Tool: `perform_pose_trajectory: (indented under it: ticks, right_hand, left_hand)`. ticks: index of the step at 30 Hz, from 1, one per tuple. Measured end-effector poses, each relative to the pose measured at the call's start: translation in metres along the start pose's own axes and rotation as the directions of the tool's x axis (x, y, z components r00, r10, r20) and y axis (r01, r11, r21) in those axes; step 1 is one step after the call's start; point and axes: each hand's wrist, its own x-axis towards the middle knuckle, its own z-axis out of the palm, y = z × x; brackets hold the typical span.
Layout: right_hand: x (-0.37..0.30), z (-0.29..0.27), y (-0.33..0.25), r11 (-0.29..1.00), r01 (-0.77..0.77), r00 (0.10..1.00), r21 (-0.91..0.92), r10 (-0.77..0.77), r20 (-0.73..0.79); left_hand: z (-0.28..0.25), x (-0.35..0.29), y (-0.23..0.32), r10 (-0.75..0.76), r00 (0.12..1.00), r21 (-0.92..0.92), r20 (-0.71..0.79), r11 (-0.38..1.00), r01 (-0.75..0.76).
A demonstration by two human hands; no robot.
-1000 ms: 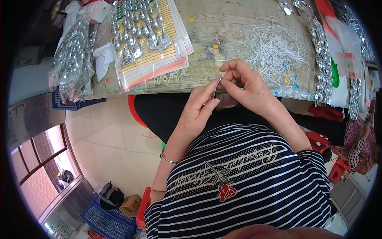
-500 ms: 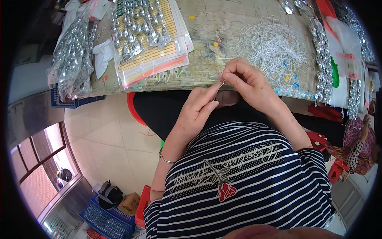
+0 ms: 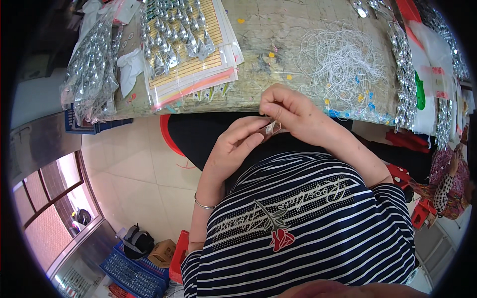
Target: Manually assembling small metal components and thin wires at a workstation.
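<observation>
Both my hands meet just off the near edge of the worktable (image 3: pixel 258 42), above my lap. Between the thumb and fingers of my left hand (image 3: pixel 236 146) is a small clear, shiny piece (image 3: pixel 271 129); its exact kind is too small to tell. My right hand (image 3: pixel 293 113) is pinched closed right at the top of that piece, and what its fingertips grip is hidden. A loose tangle of thin white string (image 3: pixel 343 59) lies on the table beyond my right hand. Strings of silver drop-shaped beads (image 3: pixel 174 30) rest on sheets at the back left.
A clear bag of silver beads (image 3: pixel 92 69) hangs over the table's left edge. More silver bead strands (image 3: pixel 401 74) and a green plastic tool (image 3: pixel 420 92) are at the right. Blue baskets (image 3: pixel 134 270) and a carton (image 3: pixel 162 253) stand on the floor; another person (image 3: pixel 447 174) sits at far right.
My hands have come down and toward me, slightly left. The right hand has turned its pinch over the left fingers, and the shiny piece now shows between them.
</observation>
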Motion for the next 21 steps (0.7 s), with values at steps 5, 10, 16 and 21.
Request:
perform_pose_trajectory:
  ticks: [5,10,16,21]
  right_hand:
    - [-0.002,0.006,0.008,0.976,0.153,0.988,-0.156,-0.150,0.031]
    - [-0.003,0.005,0.011,0.987,0.099,0.995,-0.128,-0.096,0.028]
    - [-0.003,0.007,0.013,0.979,0.141,0.990,-0.150,-0.136,0.042]
    - [-0.008,0.003,0.018,0.984,0.118,0.993,-0.132,-0.115,0.028]
  left_hand:
    - [0.008,0.006,-0.007,-0.121,0.986,-0.230,-0.112,0.969,0.093]
    - [0.014,0.003,-0.007,-0.238,0.965,-0.278,-0.110,0.939,0.200]
    - [0.019,0.001,-0.009,-0.254,0.960,-0.381,-0.119,0.904,0.192]
    - [0.010,-0.001,-0.003,-0.237,0.950,-0.287,-0.202,0.942,0.174]
